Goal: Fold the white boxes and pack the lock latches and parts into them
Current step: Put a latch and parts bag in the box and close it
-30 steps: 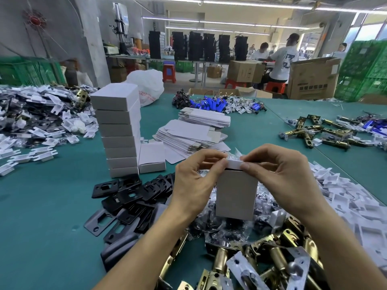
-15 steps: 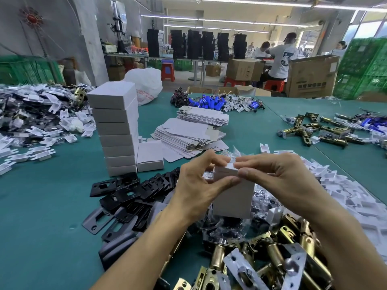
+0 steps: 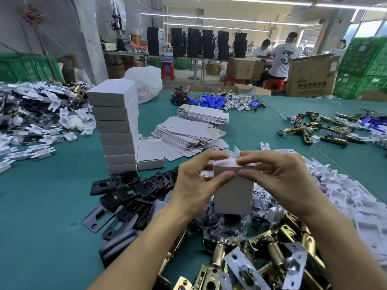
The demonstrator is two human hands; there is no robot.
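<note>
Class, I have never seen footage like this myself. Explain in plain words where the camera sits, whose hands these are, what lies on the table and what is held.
The camera is worn on a person's head, looking forward and down. No machine: the left hand and right hand are that person's. Both pinch the top flap of a small upright white cardboard box. On the green table lie a stack of closed white boxes, flat white box blanks, black metal plates and brass-coloured latches.
</note>
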